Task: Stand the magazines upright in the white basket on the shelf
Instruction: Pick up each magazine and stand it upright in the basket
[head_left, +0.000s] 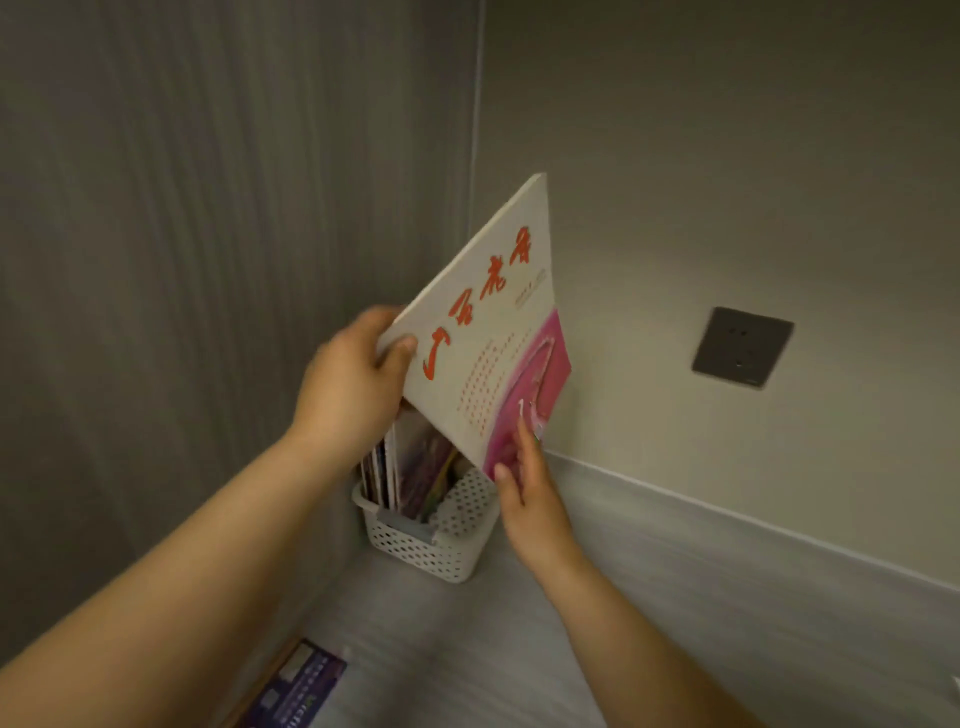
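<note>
Head: hands on tilted magazine over basket

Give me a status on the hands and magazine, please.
Left hand grips cream magazine; right hand holds its lower corner. Magazine tilted over white basket, not yet in. Standing magazines crowd it.

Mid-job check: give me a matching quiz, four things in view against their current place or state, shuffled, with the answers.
1 white magazine
2 basket
3 purple magazine
4 socket

a wall-mounted
b lying flat
c held tilted in the air
d in the corner, partly filled

Pairs: 1-c, 2-d, 3-b, 4-a
</note>
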